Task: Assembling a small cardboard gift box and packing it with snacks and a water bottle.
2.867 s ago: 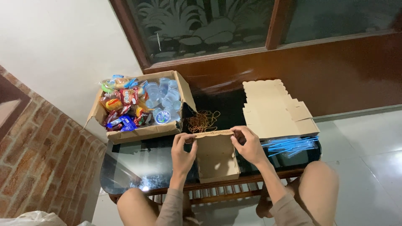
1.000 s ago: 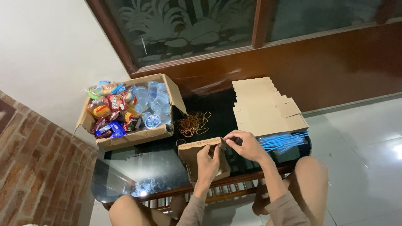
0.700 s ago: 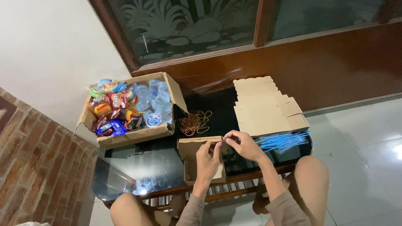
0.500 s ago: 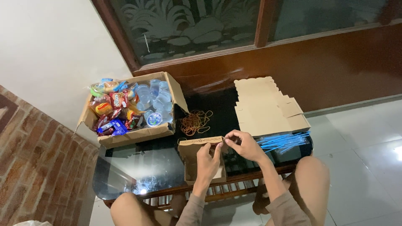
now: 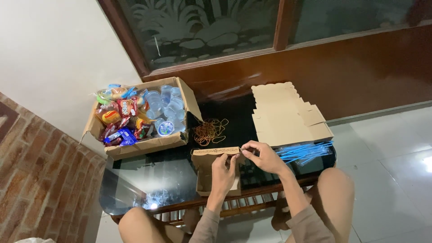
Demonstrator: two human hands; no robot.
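Glass-topped table [image 5: 148, 180] spreads below; a big carton [image 5: 143, 144] of snacks and water cups sits far left, a stack of flat cardboard blanks [image 5: 283, 118] far right. Front and centre, one small cardboard box [image 5: 212, 173] looks half-folded, its top flap up. Left hand [image 5: 223, 168] grips that flap; right hand [image 5: 264, 156] pinches its corner. Rubber bands [image 5: 209, 130] and blue straws [image 5: 302, 152] lie untouched, so filling looks undone.
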